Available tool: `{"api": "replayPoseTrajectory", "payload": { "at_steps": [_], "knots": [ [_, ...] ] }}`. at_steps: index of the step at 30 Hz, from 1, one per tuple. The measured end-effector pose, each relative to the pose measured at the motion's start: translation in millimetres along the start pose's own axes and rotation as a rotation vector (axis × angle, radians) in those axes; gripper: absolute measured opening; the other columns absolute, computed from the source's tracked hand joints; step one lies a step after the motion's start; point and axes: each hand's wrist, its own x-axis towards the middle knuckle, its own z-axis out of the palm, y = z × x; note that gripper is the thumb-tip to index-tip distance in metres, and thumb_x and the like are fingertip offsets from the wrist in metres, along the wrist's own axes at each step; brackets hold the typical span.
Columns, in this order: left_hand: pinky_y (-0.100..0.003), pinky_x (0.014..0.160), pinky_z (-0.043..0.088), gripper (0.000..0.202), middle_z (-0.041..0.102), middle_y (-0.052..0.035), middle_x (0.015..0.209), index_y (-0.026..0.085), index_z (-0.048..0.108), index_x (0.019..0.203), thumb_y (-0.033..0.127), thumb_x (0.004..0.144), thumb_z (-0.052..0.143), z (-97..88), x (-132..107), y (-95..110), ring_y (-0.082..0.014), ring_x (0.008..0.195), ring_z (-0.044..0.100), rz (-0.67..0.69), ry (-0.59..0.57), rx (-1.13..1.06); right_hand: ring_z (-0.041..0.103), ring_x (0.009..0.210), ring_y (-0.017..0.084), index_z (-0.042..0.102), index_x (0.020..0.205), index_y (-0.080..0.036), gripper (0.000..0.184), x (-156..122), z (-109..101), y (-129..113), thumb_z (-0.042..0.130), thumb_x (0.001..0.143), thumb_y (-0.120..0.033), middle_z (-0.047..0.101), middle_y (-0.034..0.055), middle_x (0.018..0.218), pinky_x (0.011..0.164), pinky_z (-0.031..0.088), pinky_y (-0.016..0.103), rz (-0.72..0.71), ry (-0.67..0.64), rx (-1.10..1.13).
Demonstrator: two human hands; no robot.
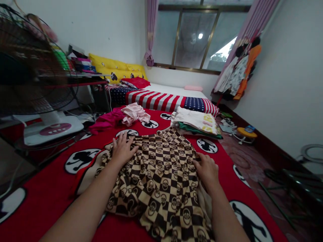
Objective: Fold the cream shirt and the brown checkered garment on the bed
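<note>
A brown-and-beige checkered garment (pixel 163 171) with a round printed motif lies spread and wrinkled on a red blanket (pixel 121 228) in front of me. My left hand (pixel 123 149) rests on its upper left part with the fingers spread. At the right edge, my right hand (pixel 208 171) has its fingers bent around the cloth, thumb towards the garment. A piece of beige fabric (pixel 89 174) with a dark edge shows beneath it on the left. Just beyond the garment sits a stack of folded clothes (pixel 195 121), white on top and green below.
Crumpled magenta cloth (pixel 108 121) and pale pink cloth (pixel 135 113) lie at the far left of the blanket. A fan (pixel 32 67) stands at the left. Behind is a bed with a striped cover (pixel 156 100). A yellow stool (pixel 246 132) and a dark chair (pixel 300 188) are at the right.
</note>
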Motion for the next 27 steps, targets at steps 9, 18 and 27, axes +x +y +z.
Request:
{"api": "replayPoseTrajectory", "payload": {
  "at_steps": [9,18,27],
  "knots": [
    [-0.046,0.103,0.039,0.049,0.051,-0.0126,0.137,0.019,0.052,0.133,0.033,0.085,0.052,-0.7,7.3,-21.4,-0.0314,0.126,0.046,-0.077,0.151,-0.167,0.062,0.082,0.024,0.072,0.095,-0.019,0.033,6.0,-18.4,41.1,0.049,0.079,-0.035,0.069,0.0094,0.093,0.069,0.043,0.032,0.273,0.47,0.277],
    [-0.034,0.087,0.048,0.038,0.065,-0.0095,0.114,0.025,0.066,0.117,0.033,0.082,0.053,-21.3,19.3,-29.1,-0.0269,0.105,0.061,0.027,-0.105,-0.125,0.062,0.089,0.028,0.062,0.12,-0.023,0.049,1.9,-26.6,10.3,0.05,0.082,-0.051,0.069,0.0087,0.097,0.073,0.044,0.035,0.132,0.165,0.042],
    [-0.03,0.066,0.048,0.011,0.067,-0.002,0.065,0.021,0.068,0.061,0.017,0.051,0.069,-55.1,67.5,-24.6,-0.0243,0.07,0.064,0.042,-0.42,-0.234,0.067,0.086,0.029,0.068,0.088,-0.023,0.024,3.3,-20.9,-0.5,0.055,0.077,-0.041,0.072,0.0089,0.085,0.069,0.046,0.035,0.086,-0.226,0.066]
  ]
}}
